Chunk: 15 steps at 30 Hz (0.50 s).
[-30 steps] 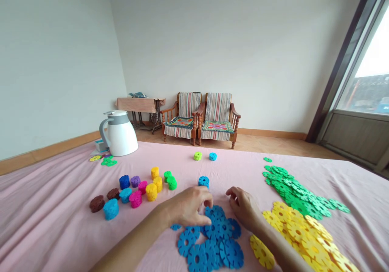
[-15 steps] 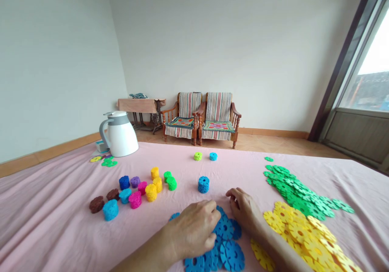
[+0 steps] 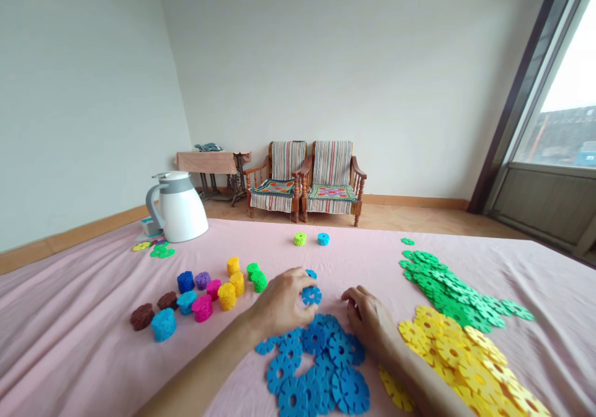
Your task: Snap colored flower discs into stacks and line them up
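Observation:
My left hand [image 3: 285,302] is closed on a blue snowflake disc [image 3: 311,295], a flat round toy piece with slots around its rim, held between thumb and fingers. Just behind it stands a short blue stack [image 3: 311,274], mostly hidden by the hand and the disc. Below my hands lies a loose heap of blue discs [image 3: 294,394]. My right hand [image 3: 370,318] rests on the cloth to the right of the heap, fingers loosely bent and apart from the thumb, with nothing visible in it.
Several small coloured stacks [image 3: 202,308] stand on the left. A lime stack [image 3: 300,239] and a light blue stack [image 3: 323,239] stand farther back. Green discs [image 3: 442,286] and yellow discs [image 3: 454,349] are heaped right. A white jug [image 3: 184,212] stands back left on the pink cloth [image 3: 84,318].
My left hand has moved from the blue heap forward to the blue stack, now carrying a blue disc. My right hand has stayed nearly in place.

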Each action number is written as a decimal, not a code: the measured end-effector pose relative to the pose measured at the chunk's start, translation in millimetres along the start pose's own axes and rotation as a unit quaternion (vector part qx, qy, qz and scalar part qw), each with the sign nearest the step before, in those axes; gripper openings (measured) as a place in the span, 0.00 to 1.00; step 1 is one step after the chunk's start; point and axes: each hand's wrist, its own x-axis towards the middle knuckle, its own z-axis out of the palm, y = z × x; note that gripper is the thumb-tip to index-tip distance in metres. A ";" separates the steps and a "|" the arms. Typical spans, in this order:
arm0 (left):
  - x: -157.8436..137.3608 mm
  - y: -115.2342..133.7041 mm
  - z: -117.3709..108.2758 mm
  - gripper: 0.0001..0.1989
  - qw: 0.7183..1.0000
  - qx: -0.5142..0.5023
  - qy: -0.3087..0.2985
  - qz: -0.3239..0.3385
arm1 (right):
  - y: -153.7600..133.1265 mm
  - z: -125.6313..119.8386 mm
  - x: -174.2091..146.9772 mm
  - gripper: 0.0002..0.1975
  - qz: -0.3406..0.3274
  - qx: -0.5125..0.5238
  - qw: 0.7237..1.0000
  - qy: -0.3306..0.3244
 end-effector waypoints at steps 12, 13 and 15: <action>42.3 -45.8 15.9 0.12 0.998 0.045 0.044 -0.009 | -1.4 -2.0 -1.7 0.14 0.000 0.005 1.000 0.003; 42.4 -45.6 17.0 0.12 0.998 0.048 0.040 -0.007 | -1.5 -1.9 -1.8 0.14 0.001 0.006 1.000 0.003; 42.1 -44.3 18.3 0.12 0.998 0.050 0.032 -0.008 | -1.4 -1.7 -1.7 0.14 0.002 0.007 1.000 0.001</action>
